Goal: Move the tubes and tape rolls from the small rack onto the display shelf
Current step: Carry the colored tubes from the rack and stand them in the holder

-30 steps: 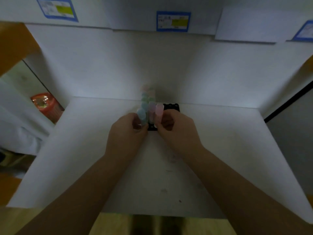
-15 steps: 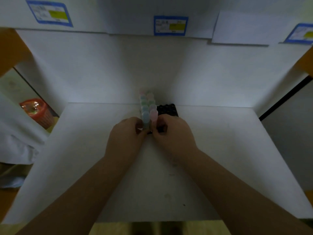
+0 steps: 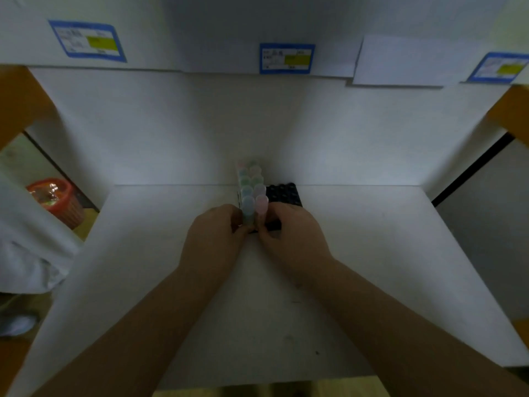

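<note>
Tubes [image 3: 251, 181] stand upright in two rows filling the black rack's [image 3: 283, 193] left side, on the white shelf [image 3: 372, 253]. Left hand [image 3: 213, 234] pinches the nearest blue tube [image 3: 248, 209]; right hand [image 3: 292, 234] pinches the pink one [image 3: 261, 206].

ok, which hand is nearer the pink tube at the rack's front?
Right. The right hand pinches the pink tube; the left hand holds the blue tube beside it.

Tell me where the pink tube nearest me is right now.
In the head view, the pink tube stands mid-shelf in the black rack, beside a blue tube, pinched by the right hand.
</note>
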A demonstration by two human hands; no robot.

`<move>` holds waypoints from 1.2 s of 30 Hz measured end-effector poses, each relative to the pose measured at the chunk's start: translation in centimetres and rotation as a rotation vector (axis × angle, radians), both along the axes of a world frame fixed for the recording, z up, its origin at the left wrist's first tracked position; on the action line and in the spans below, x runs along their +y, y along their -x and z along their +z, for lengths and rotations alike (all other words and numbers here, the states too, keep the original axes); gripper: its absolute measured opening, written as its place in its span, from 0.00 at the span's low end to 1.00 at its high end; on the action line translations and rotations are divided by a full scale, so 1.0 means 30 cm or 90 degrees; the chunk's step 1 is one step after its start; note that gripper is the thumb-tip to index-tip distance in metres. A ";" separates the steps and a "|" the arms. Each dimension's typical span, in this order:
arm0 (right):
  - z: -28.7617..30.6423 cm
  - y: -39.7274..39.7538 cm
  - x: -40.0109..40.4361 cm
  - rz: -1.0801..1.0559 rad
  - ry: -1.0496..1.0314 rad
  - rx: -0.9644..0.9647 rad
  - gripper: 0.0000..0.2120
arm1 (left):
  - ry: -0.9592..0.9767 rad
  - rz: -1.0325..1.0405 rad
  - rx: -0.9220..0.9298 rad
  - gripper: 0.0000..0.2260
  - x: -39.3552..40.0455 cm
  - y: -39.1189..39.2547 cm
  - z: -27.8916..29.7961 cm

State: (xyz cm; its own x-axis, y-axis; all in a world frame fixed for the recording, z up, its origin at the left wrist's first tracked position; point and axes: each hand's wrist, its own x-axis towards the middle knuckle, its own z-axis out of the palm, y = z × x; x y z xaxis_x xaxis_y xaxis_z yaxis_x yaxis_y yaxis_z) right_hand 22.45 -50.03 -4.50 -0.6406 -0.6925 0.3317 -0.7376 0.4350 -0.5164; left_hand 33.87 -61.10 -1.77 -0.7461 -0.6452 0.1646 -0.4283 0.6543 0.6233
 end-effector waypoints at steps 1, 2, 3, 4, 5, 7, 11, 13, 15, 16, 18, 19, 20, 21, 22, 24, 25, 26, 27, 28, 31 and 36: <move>0.003 -0.001 0.000 -0.003 -0.004 -0.001 0.24 | 0.004 -0.003 -0.001 0.09 -0.001 0.002 0.002; 0.006 -0.001 0.000 -0.005 -0.005 -0.002 0.24 | 0.014 -0.007 -0.005 0.09 -0.002 0.003 0.004; 0.014 -0.004 0.001 -0.006 -0.004 -0.008 0.24 | 0.024 -0.012 -0.008 0.09 -0.003 0.003 0.006; 0.022 -0.007 0.003 -0.008 -0.002 -0.017 0.23 | 0.028 -0.018 -0.011 0.09 -0.005 0.001 0.008; 0.032 -0.015 0.005 -0.011 -0.003 -0.024 0.24 | 0.031 -0.026 -0.010 0.09 -0.007 -0.002 0.009; 0.054 -0.032 0.013 -0.017 -0.009 -0.043 0.25 | 0.038 -0.045 -0.012 0.10 -0.010 -0.009 0.013; 0.078 -0.058 0.029 -0.037 -0.016 -0.091 0.25 | 0.022 -0.057 -0.020 0.09 -0.019 -0.018 0.018; 0.092 -0.076 0.035 -0.053 -0.001 -0.113 0.23 | 0.032 -0.059 -0.030 0.13 -0.024 -0.020 0.020; 0.106 -0.094 0.048 -0.059 0.018 -0.119 0.20 | 0.043 -0.062 -0.059 0.15 -0.027 -0.026 0.025; 0.113 -0.100 0.060 -0.058 0.023 -0.117 0.17 | 0.038 -0.058 -0.069 0.16 -0.026 -0.032 0.030; 0.118 -0.102 0.102 -0.054 0.031 -0.126 0.10 | 0.034 -0.034 -0.062 0.18 -0.017 -0.048 0.036; 0.118 -0.101 0.127 -0.058 0.031 -0.136 0.11 | 0.050 -0.020 -0.043 0.18 -0.007 -0.058 0.040; 0.116 -0.100 0.156 -0.067 0.031 -0.143 0.13 | 0.067 -0.011 -0.016 0.18 0.007 -0.067 0.043; 0.115 -0.100 0.186 -0.080 0.026 -0.142 0.14 | 0.082 -0.014 0.017 0.16 0.027 -0.077 0.048; 0.117 -0.100 0.219 -0.093 0.021 -0.140 0.14 | 0.095 -0.033 0.050 0.14 0.054 -0.087 0.058; 0.129 -0.103 0.292 -0.120 0.009 -0.139 0.12 | 0.133 -0.120 0.091 0.10 0.129 -0.099 0.085; 0.135 -0.104 0.335 -0.138 0.000 -0.140 0.12 | 0.146 -0.172 0.095 0.09 0.174 -0.099 0.098; 0.142 -0.107 0.381 -0.154 -0.011 -0.140 0.13 | 0.145 -0.222 0.084 0.07 0.221 -0.094 0.109; 0.147 -0.111 0.431 -0.166 -0.020 -0.135 0.15 | 0.132 -0.266 0.060 0.05 0.269 -0.084 0.119; 0.152 -0.116 0.483 -0.173 -0.028 -0.128 0.16 | 0.113 -0.302 0.033 0.04 0.315 -0.070 0.122; 0.168 -0.142 0.648 -0.189 -0.071 -0.116 0.20 | 0.078 -0.389 -0.031 0.10 0.456 -0.026 0.124; 0.196 -0.205 0.946 -0.233 -0.139 -0.103 0.22 | 0.111 -0.474 -0.073 0.14 0.693 0.023 0.135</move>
State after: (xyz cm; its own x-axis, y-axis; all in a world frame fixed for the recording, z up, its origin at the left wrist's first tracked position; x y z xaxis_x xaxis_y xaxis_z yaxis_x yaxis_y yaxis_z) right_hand 28.60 -21.65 1.39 -0.8877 -0.4535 0.0794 -0.4329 0.7633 -0.4796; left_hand 33.19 -40.31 2.29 -0.9917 0.0616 0.1131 0.1075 0.8798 0.4630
